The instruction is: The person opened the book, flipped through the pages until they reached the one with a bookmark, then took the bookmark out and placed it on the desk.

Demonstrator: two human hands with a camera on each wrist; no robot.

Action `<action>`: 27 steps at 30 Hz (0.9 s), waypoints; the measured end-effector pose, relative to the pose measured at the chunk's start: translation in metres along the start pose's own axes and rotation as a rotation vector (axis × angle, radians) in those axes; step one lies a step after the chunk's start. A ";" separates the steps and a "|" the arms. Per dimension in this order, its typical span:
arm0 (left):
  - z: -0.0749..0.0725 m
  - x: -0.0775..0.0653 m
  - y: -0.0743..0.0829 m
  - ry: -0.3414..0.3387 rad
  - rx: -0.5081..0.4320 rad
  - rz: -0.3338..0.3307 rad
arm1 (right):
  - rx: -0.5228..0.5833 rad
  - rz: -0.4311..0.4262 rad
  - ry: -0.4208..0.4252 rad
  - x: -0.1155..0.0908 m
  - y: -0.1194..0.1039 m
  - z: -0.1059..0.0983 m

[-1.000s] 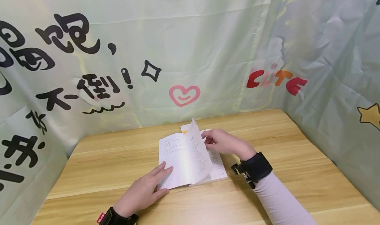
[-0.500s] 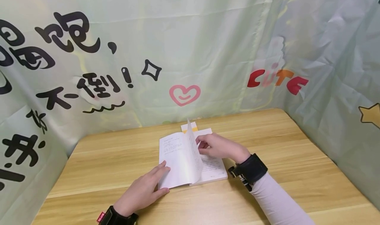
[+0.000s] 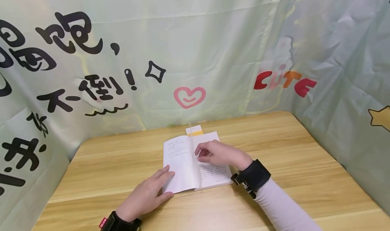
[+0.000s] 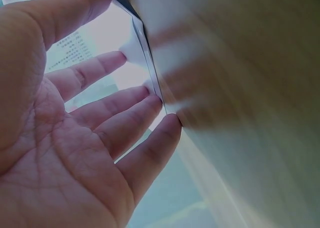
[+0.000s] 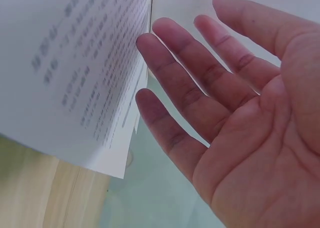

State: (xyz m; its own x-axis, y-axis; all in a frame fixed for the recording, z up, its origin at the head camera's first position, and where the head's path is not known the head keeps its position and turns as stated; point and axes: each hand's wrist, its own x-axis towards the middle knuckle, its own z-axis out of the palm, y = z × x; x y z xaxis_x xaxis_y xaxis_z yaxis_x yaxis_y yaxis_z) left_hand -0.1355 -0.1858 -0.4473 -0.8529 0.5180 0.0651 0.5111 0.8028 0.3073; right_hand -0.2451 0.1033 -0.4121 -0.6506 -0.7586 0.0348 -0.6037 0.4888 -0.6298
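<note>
The right hand [image 3: 217, 153] is hovering low over the right page [image 3: 215, 172], its fingers bending loosely and, in the right wrist view, spreading slightly apart; it seems to be pinching nothing, and whether it is touching paper I cannot tell. Just left of its fingertips, one raised leaf [image 3: 196, 173] is standing nearly edge-on at the fold of the single book [image 3: 184, 176], which is lying open between the two hands. Opposite, the left hand [image 3: 145, 193] is spreading its fingers and resting their tips at the outer edge of the left page [image 3: 175, 148]. The step under way looks like turning a page, perhaps halfway over; the next move is probably calling for the right hand to guide that leaf toward the left hand and smooth it down. Beyond the right hand's fingers, one white card [image 3: 198, 129] with a yellow band is sticking out past the book's far edge. Behind the hands, two black cuffs [image 3: 255, 177] are circling the wrists, one each. One wooden desk [image 3: 304, 163] is carrying the book, and past it a printed cloth [image 3: 213, 38] is hanging, showing one pink heart [image 3: 189, 98].
</note>
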 end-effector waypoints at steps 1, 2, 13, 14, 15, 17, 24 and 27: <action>0.000 0.000 0.000 0.003 0.000 0.002 | 0.003 -0.006 0.001 0.000 -0.001 0.000; 0.000 0.000 -0.001 0.006 0.001 0.004 | 0.006 -0.014 0.002 0.000 -0.002 0.001; -0.003 0.001 -0.003 0.038 0.012 0.021 | 0.028 -0.063 0.008 0.002 -0.006 0.006; -0.004 0.001 -0.004 0.039 0.012 0.020 | 0.030 -0.064 0.005 0.002 -0.006 0.006; -0.004 0.001 -0.004 0.040 0.010 0.018 | 0.033 -0.066 0.004 0.002 -0.006 0.007; -0.005 0.002 -0.005 0.042 0.010 0.017 | 0.031 -0.070 0.004 0.003 -0.006 0.008; -0.006 0.002 -0.009 0.076 -0.004 0.011 | 0.007 -0.083 0.012 0.004 -0.006 0.010; -0.006 0.003 -0.011 0.103 -0.012 0.015 | 0.002 -0.078 0.007 0.004 -0.006 0.010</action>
State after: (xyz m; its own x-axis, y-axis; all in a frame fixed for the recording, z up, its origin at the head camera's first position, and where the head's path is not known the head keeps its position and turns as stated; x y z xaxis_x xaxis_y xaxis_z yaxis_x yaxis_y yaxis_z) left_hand -0.1440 -0.1954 -0.4445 -0.8520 0.4963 0.1663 0.5228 0.7912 0.3173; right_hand -0.2394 0.0924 -0.4161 -0.6051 -0.7912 0.0890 -0.6517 0.4280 -0.6262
